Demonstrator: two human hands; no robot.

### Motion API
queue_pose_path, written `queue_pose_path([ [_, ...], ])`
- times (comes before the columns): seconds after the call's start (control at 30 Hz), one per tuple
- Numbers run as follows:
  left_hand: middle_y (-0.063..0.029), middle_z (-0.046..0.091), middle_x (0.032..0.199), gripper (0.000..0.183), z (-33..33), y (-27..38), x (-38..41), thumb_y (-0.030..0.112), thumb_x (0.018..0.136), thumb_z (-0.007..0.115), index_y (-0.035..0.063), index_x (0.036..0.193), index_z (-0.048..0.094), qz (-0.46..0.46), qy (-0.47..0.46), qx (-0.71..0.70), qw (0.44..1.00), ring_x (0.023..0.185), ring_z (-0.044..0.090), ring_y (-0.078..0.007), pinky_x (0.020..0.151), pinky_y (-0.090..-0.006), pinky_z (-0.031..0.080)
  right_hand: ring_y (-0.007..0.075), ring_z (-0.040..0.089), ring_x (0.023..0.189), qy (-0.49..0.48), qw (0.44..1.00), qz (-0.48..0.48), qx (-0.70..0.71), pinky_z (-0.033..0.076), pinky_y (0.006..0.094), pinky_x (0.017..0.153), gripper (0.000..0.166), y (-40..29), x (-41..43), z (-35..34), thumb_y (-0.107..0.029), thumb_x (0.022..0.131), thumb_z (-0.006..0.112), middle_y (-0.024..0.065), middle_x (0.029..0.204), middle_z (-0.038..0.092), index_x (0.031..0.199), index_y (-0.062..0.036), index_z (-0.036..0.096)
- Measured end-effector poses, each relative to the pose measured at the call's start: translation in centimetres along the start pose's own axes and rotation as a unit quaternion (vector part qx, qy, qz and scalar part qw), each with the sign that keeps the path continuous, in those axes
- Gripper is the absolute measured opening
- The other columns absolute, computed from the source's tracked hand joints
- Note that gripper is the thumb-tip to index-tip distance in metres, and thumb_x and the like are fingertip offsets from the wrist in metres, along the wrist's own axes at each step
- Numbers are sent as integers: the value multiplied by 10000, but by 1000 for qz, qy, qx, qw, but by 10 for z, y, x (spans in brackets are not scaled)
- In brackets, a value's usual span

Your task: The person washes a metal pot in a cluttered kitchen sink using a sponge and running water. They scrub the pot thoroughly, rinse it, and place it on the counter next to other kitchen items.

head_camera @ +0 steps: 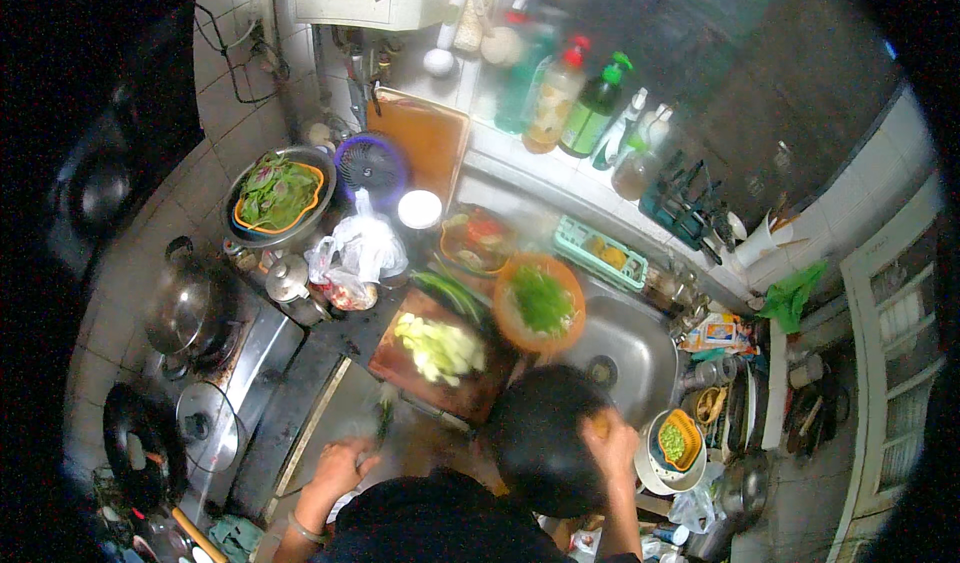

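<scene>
My left hand is low at left centre, fingers curled, in front of the counter edge. A narrow, blurred dark green thing shows just beyond its fingertips; whether I hold it is unclear. My right hand grips the right side of a large dark round vessel, probably a wok or pan, close to my body. The vessel hides part of the cutting board and the sink's near edge. Chopped pale green vegetable lies on the board. Green stalks lie behind it.
An orange colander of cut greens sits beside the steel sink. A wok and a glass lid are at left. Leafy greens fill a basin. Bottles line the sill. A yellow basket stands right.
</scene>
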State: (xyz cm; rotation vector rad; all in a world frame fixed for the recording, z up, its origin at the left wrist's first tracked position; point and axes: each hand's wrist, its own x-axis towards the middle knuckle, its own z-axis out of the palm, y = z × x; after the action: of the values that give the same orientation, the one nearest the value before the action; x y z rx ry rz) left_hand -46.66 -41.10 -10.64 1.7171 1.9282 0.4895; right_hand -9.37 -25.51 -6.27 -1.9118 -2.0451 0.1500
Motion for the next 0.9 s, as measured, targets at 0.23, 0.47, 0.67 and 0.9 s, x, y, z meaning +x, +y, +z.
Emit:
queue_pose_path([
  [0.23, -172, 564, 799, 270, -4, -6, -14, 249, 688, 600, 27, 839, 565, -16, -9, 28, 999, 733, 537, -336, 655, -380, 428, 282, 540, 539, 70, 997, -30, -1, 426, 361, 482, 225, 6, -1, 50, -243, 604, 653, 86, 600, 556, 692, -97, 506],
  [0.47, -138, 564, 777, 269, 7, -22, -34, 285, 707, 572, 83, 882, 547, -51, -22, 34, 998, 749, 532, -320, 679, -401, 402, 278, 533, 544, 105, 994, -31, -9, 418, 356, 477, 235, 27, 0, 56, -241, 594, 654, 88, 602, 539, 667, -92, 487],
  [0.67, -168, 565, 809, 284, 10, -13, -28, 277, 695, 593, 36, 843, 568, -70, -39, 35, 996, 745, 539, -333, 664, -383, 432, 274, 526, 523, 96, 994, -27, -43, 415, 353, 463, 249, 35, 4, 70, -261, 603, 655, 70, 599, 538, 652, -98, 473],
  [0.9, -131, 568, 832, 269, 12, -13, -29, 272, 694, 584, 97, 897, 566, -84, -11, 36, 996, 784, 534, -309, 681, -402, 403, 232, 545, 525, 85, 995, 32, 39, 417, 337, 453, 270, 19, 8, 92, -302, 612, 656, 27, 607, 556, 655, -105, 477],
])
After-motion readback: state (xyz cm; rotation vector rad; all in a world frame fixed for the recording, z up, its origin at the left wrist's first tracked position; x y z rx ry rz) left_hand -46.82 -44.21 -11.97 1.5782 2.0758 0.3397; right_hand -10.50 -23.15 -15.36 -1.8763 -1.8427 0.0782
